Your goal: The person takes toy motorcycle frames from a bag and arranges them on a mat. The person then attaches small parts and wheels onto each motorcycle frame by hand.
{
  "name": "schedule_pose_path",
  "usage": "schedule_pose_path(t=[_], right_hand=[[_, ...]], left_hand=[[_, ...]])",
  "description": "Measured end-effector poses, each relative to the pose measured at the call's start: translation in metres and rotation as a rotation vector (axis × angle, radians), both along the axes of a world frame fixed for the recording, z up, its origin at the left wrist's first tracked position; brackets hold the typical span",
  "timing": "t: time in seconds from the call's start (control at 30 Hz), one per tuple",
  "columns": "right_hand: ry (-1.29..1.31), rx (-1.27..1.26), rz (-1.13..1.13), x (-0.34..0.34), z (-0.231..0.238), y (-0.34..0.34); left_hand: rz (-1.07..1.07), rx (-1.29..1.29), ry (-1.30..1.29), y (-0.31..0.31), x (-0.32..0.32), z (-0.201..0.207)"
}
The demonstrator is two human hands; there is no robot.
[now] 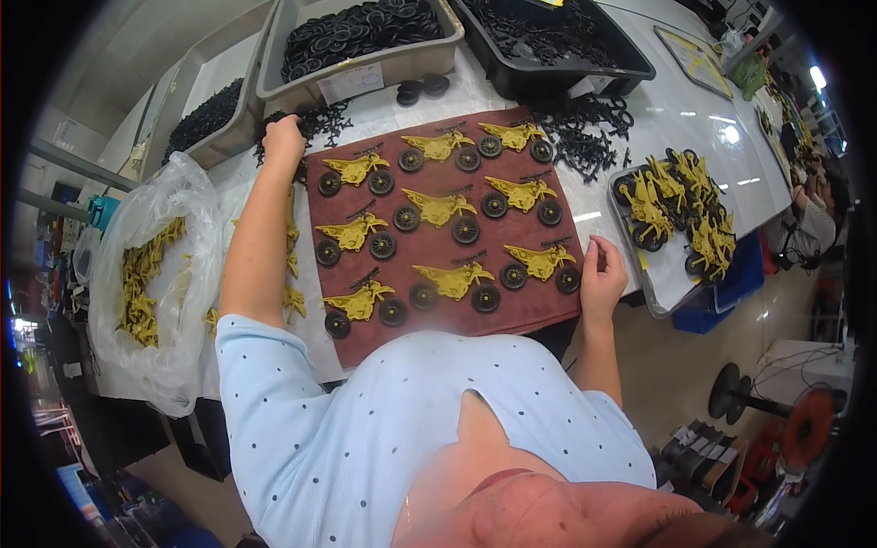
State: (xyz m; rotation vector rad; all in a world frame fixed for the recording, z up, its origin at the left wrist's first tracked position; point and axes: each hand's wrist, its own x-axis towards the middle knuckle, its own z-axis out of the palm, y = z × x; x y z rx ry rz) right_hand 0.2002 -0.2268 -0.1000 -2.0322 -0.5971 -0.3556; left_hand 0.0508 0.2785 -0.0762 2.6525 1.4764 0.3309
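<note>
Toy motorcycles (439, 208), yellow bodies with black wheels, lie in three rows of three on a dark red mat (361, 340) on the white desk (676, 119), just ahead of the person's chest. Each one lies flat on its side, long axis running left to right across the mat and tilted a little, the handlebar end toward the right.

Biggest around it: a clear plastic bag (151, 274) at the left, holding more yellow bodies, its lower part folded and hard to read. At the far edge sit a grey bin (365, 78) of black wheels with a white rectangular label on its front wall, and a black bin (585, 78) of black parts, both cut off at the top. A white tray (662, 292) at the right holds a heap of finished motorcycles.

Left hand (284, 139) reaches to a loose pile of black parts (322, 119) at the mat's far left corner; the fingers are curled down into it, and I cannot tell what they grip. Right hand (602, 279) rests at the mat's right edge beside the nearest motorcycle, fingers loosely bent and slightly apart, clamped on nothing I can see.
</note>
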Motion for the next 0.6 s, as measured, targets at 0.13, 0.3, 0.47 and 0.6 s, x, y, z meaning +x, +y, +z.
schedule_pose_path(t=[0.13, 0.3, 0.47, 0.6], right_hand=[[0.007, -0.034, 0.009, -0.001, 0.001, 0.003], [-0.016, -0.02, 0.006, 0.0, -0.002, 0.002], [0.009, -0.006, 0.002, 0.003, -0.007, 0.0], [0.011, 0.01, 0.019, 0.006, -0.014, -0.003]], left_hand=[[-0.093, 0.11, -0.031, 0.026, -0.007, -0.013], [-0.061, 0.059, -0.013, 0.035, -0.017, -0.023], [0.092, 0.015, -0.039, 0.014, -0.01, -0.006], [0.165, -0.056, 0.167, 0.0, -0.004, -0.001]])
